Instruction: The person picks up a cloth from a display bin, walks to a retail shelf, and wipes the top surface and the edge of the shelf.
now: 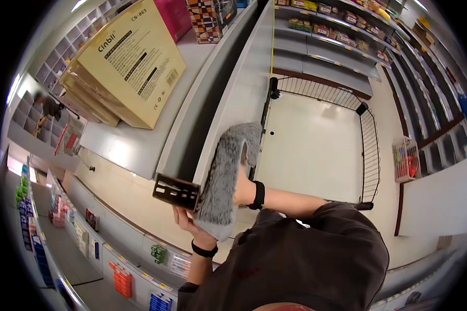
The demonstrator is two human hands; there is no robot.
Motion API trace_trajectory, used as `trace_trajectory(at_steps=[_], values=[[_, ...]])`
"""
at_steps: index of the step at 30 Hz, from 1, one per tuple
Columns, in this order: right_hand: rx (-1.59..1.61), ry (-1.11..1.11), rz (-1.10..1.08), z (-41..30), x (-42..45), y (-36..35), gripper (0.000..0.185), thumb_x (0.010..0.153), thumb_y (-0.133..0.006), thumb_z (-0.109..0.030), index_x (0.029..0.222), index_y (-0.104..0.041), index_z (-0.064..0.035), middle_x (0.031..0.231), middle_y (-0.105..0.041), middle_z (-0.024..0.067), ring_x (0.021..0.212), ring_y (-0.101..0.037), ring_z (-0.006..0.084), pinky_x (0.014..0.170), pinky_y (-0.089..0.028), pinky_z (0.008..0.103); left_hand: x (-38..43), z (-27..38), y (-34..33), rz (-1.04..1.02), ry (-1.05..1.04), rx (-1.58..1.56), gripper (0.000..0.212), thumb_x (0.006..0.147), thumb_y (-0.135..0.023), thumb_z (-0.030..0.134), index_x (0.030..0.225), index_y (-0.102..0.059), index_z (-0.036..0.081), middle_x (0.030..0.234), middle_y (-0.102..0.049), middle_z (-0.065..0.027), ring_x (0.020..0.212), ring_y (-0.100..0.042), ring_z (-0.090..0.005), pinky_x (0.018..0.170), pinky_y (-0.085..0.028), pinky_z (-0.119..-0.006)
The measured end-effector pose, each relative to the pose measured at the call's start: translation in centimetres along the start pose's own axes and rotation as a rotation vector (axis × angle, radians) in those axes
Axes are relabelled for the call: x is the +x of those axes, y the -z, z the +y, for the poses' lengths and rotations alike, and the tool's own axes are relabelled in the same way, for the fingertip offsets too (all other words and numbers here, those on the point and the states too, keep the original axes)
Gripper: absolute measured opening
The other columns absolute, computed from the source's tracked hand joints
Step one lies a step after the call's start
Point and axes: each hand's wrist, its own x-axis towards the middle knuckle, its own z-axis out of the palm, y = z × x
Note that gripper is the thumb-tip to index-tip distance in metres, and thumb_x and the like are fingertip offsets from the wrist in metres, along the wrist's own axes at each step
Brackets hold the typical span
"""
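Note:
A grey fluffy slipper (220, 179), white along its lower edge, lies on the end of a white metal shelf (237, 89). My right hand (242, 186) reaches into its opening; the fingers are hidden inside. Under the near end of the slipper is my left hand (194, 227), its fingers bent beside a dark slotted metal bracket (176, 191) at the shelf's end. The slipper's edge hides part of this hand, and whether it grips the slipper or the shelf end is unclear. Both wrists wear black bands.
Boxed goods (136, 66) stand on the shelf at upper left. A black wire-sided cart or frame (369, 151) is at right. Stocked shelves (334, 50) line the back; lower shelves (128, 248) run along the left. Another person (48, 109) stands far left near a shopping cart (68, 136).

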Motion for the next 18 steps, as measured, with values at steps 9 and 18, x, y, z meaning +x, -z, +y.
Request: trace_trajectory(at_steps=[9,18], values=[[0.04,0.066,-0.043,1.0,-1.6,-0.6,0.047,0.084,-0.05,-0.032,0.122,-0.054,-0.0051,0.135,-0.039,0.0244,0.126,-0.031,0.0465,0.108,-0.016,0.0577,-0.6,-0.2,0.5,-0.119,0.131,-0.25,0.062,0.088,-0.058,0.025,0.139,-0.033,0.001,0.129,-0.044,-0.0178,0.116,-0.049,-0.0282,0.098,-0.04,-0.042],[-0.085,0.132,-0.001,8.1,2.0,2.6,0.05,0.084,-0.052,-0.03,0.124,-0.051,-0.0008,0.136,-0.039,0.0249,0.128,-0.029,0.0475,0.11,-0.014,0.0553,-2.3,-3.9,1.9,-0.213,-0.467,0.457,0.079,0.083,-0.049,0.021,0.144,-0.008,-0.008,0.14,-0.019,-0.0309,0.13,-0.022,-0.046,0.107,-0.019,-0.054]])
